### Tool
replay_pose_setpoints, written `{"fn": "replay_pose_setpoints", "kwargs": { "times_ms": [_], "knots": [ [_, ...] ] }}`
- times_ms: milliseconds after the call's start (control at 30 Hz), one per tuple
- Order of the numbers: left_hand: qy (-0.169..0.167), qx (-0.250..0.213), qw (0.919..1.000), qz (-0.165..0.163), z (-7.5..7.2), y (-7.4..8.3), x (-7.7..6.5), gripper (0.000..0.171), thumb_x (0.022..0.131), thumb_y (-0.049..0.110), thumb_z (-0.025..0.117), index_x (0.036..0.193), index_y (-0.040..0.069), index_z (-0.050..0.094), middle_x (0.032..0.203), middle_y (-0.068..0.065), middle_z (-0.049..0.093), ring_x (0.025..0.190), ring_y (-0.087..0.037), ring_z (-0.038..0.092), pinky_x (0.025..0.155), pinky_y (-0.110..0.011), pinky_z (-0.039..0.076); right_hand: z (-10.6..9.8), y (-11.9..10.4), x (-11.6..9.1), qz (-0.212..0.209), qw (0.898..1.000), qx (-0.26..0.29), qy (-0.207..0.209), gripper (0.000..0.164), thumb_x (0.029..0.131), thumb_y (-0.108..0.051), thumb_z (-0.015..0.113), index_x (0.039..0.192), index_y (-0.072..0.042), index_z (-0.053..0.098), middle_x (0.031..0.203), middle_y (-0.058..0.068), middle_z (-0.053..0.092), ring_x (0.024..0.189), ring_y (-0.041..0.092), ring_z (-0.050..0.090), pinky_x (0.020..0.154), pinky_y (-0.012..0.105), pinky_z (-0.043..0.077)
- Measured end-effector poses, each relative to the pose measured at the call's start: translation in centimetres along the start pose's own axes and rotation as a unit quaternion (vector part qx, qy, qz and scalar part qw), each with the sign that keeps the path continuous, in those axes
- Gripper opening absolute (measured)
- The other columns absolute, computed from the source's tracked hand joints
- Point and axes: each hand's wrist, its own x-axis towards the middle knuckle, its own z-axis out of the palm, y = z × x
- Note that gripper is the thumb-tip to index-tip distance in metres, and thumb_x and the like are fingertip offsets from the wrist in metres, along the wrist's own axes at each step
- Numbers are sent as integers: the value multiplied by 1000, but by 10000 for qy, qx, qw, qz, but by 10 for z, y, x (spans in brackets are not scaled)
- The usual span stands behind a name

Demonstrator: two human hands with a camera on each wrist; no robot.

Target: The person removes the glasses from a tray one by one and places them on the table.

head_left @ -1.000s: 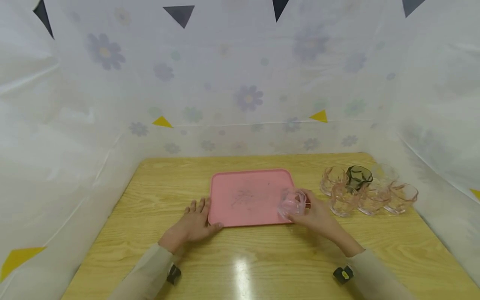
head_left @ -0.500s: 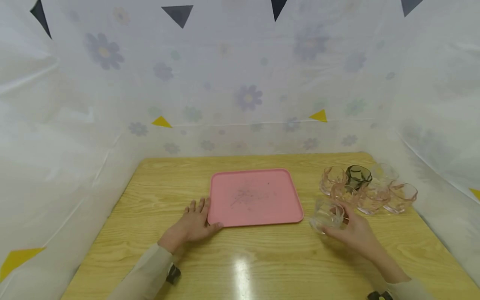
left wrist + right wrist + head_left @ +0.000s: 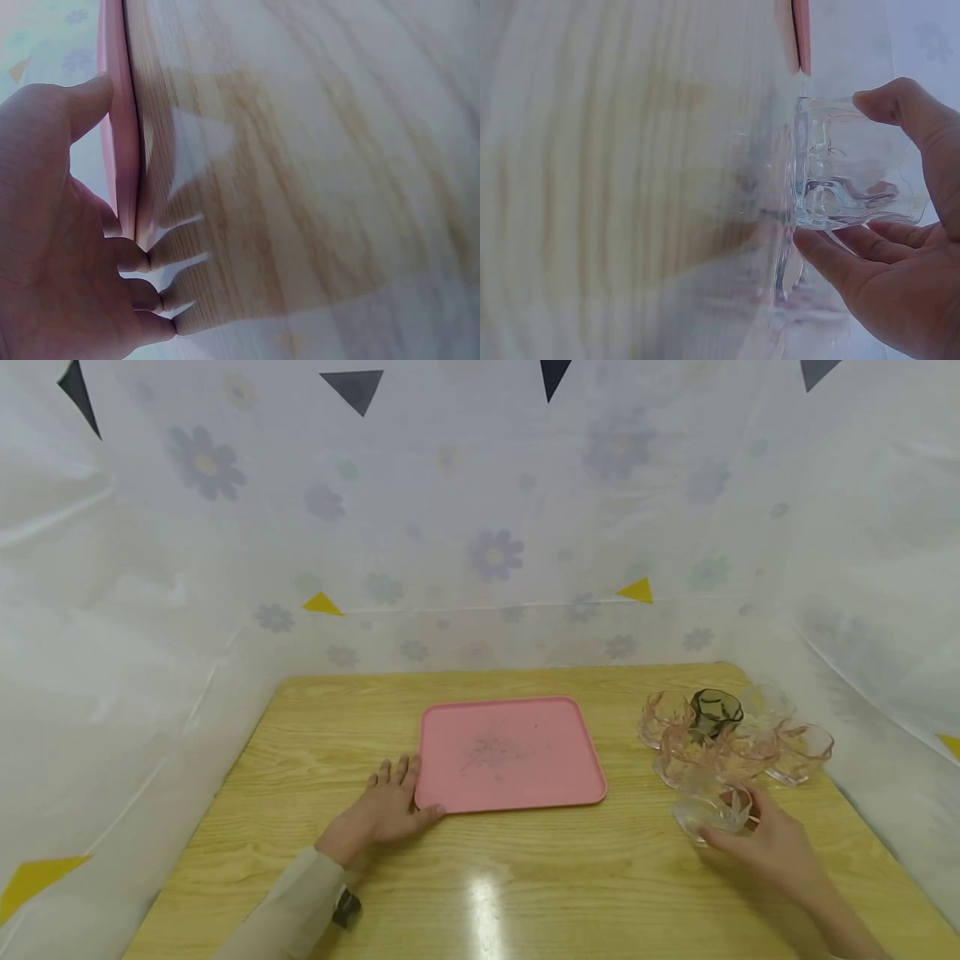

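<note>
My right hand (image 3: 780,847) grips a clear glass cup (image 3: 705,817) from its right side, thumb on the near side. In the right wrist view the same glass (image 3: 840,169) sits between thumb and fingers, its base at or just over the tabletop; I cannot tell whether it touches. Fingers spread, my left hand (image 3: 384,814) rests at the front left corner of a pink tray (image 3: 517,739). Its thumb (image 3: 94,101) lies against the tray rim in the left wrist view. Faint dark marks show on the tray's surface.
Just behind the held glass stand several pinkish glasses (image 3: 801,752), a dark smoky glass (image 3: 717,714) and another clear glass (image 3: 767,703), packed close together. White flowered sheeting (image 3: 480,610) encloses the back and sides of the wooden table (image 3: 480,877).
My right hand has carried the clear glass from over the tray's right side rightward to in front of the other glasses. The left hand and the tray have stayed put.
</note>
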Motion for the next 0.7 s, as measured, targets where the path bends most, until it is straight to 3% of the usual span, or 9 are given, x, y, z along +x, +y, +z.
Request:
{"fn": "replay_pose_setpoints", "kwargs": {
  "times_ms": [167, 233, 333, 400, 467, 567, 700],
  "knots": [
    [-3, -26, 10000, 7, 0, 0, 0, 104, 103, 64, 52, 167, -5, 9, 172, -33, 12, 157, -60, 8, 128, -70, 14, -12, 15, -4, 230, 9997, -110, 55, 96, 91, -44, 83, 153, 11, 34, 137, 44, 55, 119, 67, 58, 83, 62, 60],
    [6, -19, 10000, 14, 0, 0, 0, 104, 103, 64, 52, 167, -5, 9, 172, -33, 12, 157, -61, 9, 128, -70, 14, -15, 21, -5, 260, 9994, -166, 140, 95, 90, -43, 84, 151, 12, 35, 136, 42, 57, 118, 66, 59, 77, 45, 63],
    [17, -10, 10000, 19, 0, -1, 0, 104, 103, 65, 51, 167, -5, 9, 172, -33, 12, 157, -61, 9, 128, -70, 14, -20, 29, -6, 270, 9990, -231, 271, 93, 89, -41, 85, 149, 12, 38, 133, 38, 60, 115, 63, 61, 69, 26, 54],
    [25, 11, 10000, 26, 1, -1, 0, 104, 103, 65, 51, 166, -6, 9, 172, -33, 12, 157, -61, 9, 128, -70, 14, -23, 32, -6, 312, 9988, -281, 255, 92, 90, -42, 84, 149, 12, 37, 134, 37, 60, 115, 62, 62, 70, 28, 56],
    [33, 22, 10000, 30, 1, -2, 0, 104, 103, 65, 51, 166, -6, 9, 172, -34, 12, 157, -61, 9, 128, -70, 14, -26, 36, -5, 377, 9986, -303, 193, 93, 91, -44, 82, 149, 12, 36, 134, 38, 59, 114, 62, 62, 73, 40, 61],
    [55, 20, 10000, 47, 2, -2, 0, 104, 103, 65, 51, 166, -7, 10, 171, -34, 13, 157, -61, 9, 128, -70, 14, -30, 39, -4, 472, 9983, -330, 100, 95, 93, -46, 81, 150, 13, 34, 136, 38, 58, 114, 62, 61, 73, 46, 61],
    [74, 5, 9999, 74, 1, -2, 0, 104, 103, 64, 52, 166, -7, 10, 171, -34, 13, 156, -62, 10, 128, -71, 14, -33, 44, -1, 504, 9979, -378, 174, 98, 92, -45, 82, 150, 16, 34, 133, 39, 59, 109, 58, 65, 67, 26, 51]
  ]
}}
